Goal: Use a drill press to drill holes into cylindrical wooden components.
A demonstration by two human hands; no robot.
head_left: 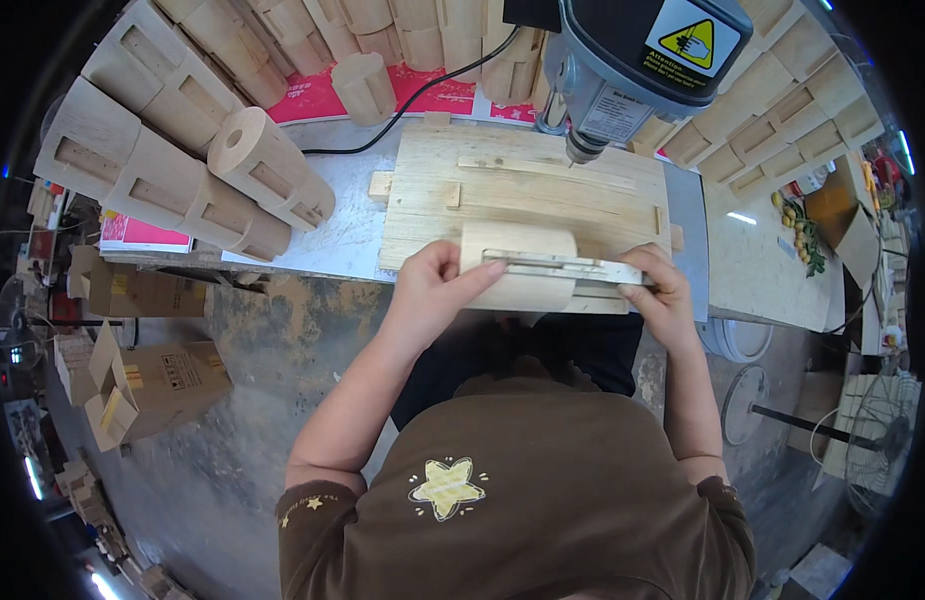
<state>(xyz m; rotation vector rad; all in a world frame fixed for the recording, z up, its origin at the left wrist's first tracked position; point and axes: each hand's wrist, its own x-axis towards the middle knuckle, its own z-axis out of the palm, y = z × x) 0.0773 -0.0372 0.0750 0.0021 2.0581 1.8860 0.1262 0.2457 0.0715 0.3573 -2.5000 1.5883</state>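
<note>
A pale wooden cylinder (517, 240) lies on its side at the near edge of a wooden board (422, 215). A flat, whitish slotted strip (610, 272) lies lengthwise along it and sticks out past its right end. My left hand (432, 290) is closed on the cylinder's left end, with the thumb pressing the strip's left end. My right hand (664, 290) pinches the strip's right end between thumb and fingers. Beyond the board hangs a bench drill press (617, 90), its chuck (585, 148) above the board and apart from both hands.
Wooden cylinders with rectangular recesses (162, 180) stand stacked at the left, with more stacked at the back and right (782, 110). A black cable (412, 103) crosses the table behind the board. Cardboard boxes (167, 380) sit on the floor at left; a fan (877, 440) stands at right.
</note>
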